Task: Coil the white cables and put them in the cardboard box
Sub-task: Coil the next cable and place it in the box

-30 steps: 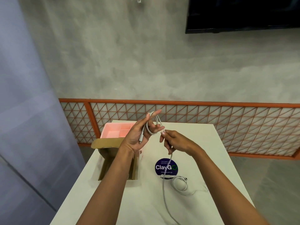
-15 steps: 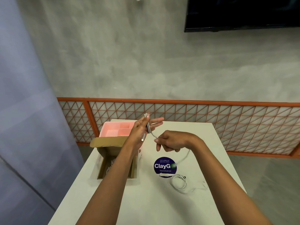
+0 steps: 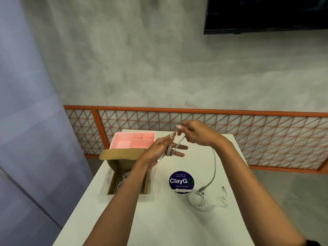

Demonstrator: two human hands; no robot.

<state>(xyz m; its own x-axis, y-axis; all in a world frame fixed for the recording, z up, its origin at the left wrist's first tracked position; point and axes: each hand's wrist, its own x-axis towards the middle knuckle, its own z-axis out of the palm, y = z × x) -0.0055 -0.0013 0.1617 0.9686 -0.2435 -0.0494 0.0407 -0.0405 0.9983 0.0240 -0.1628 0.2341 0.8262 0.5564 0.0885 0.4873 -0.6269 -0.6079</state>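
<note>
White cable [image 3: 215, 166], brown cardboard box [image 3: 113, 181], pink tray [image 3: 124, 144], navy sticker [image 3: 181, 180], orange lattice railing [image 3: 213, 110].

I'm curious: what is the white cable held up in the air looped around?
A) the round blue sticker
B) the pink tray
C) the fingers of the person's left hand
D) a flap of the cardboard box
C: the white cable loops round the outstretched fingers of the left hand, while the right hand pinches it just above.
</note>
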